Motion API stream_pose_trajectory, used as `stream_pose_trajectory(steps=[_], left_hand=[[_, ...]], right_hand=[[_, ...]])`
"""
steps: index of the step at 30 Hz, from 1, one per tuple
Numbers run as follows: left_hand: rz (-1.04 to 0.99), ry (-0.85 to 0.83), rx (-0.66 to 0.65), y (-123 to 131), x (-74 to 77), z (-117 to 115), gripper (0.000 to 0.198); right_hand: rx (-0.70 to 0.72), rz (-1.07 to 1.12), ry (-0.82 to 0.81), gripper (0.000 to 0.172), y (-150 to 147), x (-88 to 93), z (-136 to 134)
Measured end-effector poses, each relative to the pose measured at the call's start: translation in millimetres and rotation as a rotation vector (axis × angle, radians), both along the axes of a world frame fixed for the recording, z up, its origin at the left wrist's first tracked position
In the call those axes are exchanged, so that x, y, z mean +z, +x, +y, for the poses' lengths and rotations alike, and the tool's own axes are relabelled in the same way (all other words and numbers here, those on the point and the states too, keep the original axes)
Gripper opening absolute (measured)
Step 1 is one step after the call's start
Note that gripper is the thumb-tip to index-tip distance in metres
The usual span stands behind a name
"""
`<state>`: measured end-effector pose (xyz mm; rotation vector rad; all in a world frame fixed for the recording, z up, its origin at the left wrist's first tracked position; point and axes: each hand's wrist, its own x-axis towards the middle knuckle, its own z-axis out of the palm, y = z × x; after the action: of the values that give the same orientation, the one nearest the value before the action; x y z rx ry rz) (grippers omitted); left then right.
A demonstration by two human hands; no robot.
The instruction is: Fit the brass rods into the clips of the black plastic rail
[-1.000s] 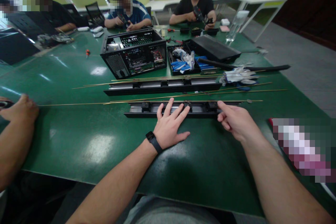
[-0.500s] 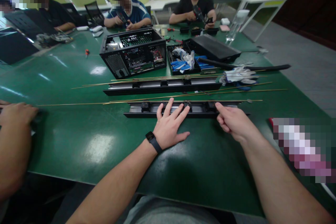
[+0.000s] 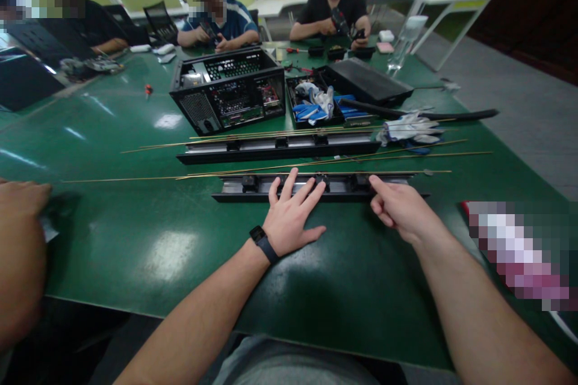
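A long black rail (image 3: 235, 192) with small black blocks along it lies across the green table (image 3: 135, 240) in front of me. My left hand (image 3: 291, 216) lies flat on its middle, fingers spread, a black band on the wrist. My right hand (image 3: 397, 210) is at the rail's right part, index finger stretched out onto it and the other fingers curled under; nothing shows in it. Thin brass rods (image 3: 135, 178) lie along the rail's far side. A second black rail (image 3: 275, 149) lies parallel behind.
An open black computer case (image 3: 228, 90) stands further back, beside a black tray with blue-white gloves (image 3: 316, 102). More gloves (image 3: 409, 128) lie right. Another person's arm (image 3: 18, 240) rests at the left edge. Three people sit across the table. A blurred object (image 3: 519, 252) lies right.
My right hand slid slightly left along the rail. The other person's hand at the left edge drew back toward the frame's edge. My left hand stayed put.
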<state>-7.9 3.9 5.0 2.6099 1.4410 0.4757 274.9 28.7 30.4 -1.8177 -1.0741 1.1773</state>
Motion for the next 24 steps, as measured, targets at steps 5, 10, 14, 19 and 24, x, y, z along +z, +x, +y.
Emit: stream_pose_trajectory(steps=[5,10,14,19,24], left_hand=[[0.001,0.027,-0.012,-1.1,-2.8,0.5,0.102],[-0.005,-0.004,-0.008,0.2,-1.1,0.6,0.102],[0.000,-0.009,-0.004,0.6,-0.6,0.7,0.103],[-0.001,0.005,-0.006,-0.2,-1.9,0.3,0.103],[0.001,0.007,-0.009,-0.5,-2.6,0.4,0.103]], right_hand=[[0.003,-0.005,-0.021,0.067,-1.0,3.0,0.0],[0.014,-0.007,-0.026,0.064,-1.2,3.3,0.5],[0.016,-0.007,-0.021,0.061,-0.3,3.0,0.0],[0.011,-0.016,-0.001,0.063,-1.2,0.7,0.7],[0.014,-0.043,-0.002,0.061,-0.9,0.0,1.6]])
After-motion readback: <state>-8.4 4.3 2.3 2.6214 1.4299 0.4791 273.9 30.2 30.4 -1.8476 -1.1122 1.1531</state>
